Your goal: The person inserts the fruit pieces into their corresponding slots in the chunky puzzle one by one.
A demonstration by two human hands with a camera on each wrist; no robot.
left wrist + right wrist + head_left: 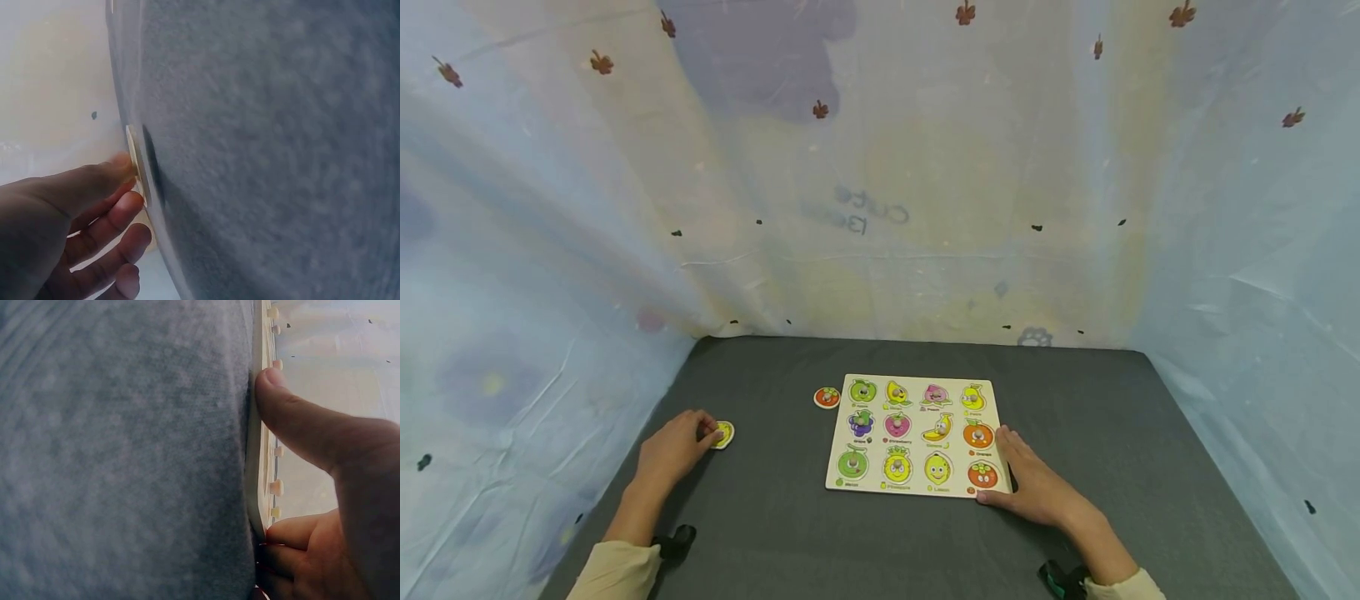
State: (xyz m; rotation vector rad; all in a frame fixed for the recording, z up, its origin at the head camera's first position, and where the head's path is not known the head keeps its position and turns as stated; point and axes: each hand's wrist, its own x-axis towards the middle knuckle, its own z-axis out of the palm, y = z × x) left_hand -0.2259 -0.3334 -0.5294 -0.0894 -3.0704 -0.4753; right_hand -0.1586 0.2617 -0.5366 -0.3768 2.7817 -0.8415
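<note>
My left hand (679, 448) is at the left of the table, its thumb and index finger pinching a round yellow puzzle piece (724, 435). Edge-on in the left wrist view, that piece (139, 169) has a dark shadow beside it; I cannot tell whether it touches the cloth. A pale wooden fruit puzzle board (880, 433) lies flat at the centre, with knobbed fruit pieces on it. Its near right corner is held by my right hand (1041, 487), thumb on the front edge and fingers along the right edge. The right wrist view shows the thumb (275, 394) against the board's edge (253, 481).
A round red piece (827, 397) lies just left of the board's far left corner. Dark grey cloth (775, 533) covers the table. Printed curtains (925, 167) hang behind and at both sides of it.
</note>
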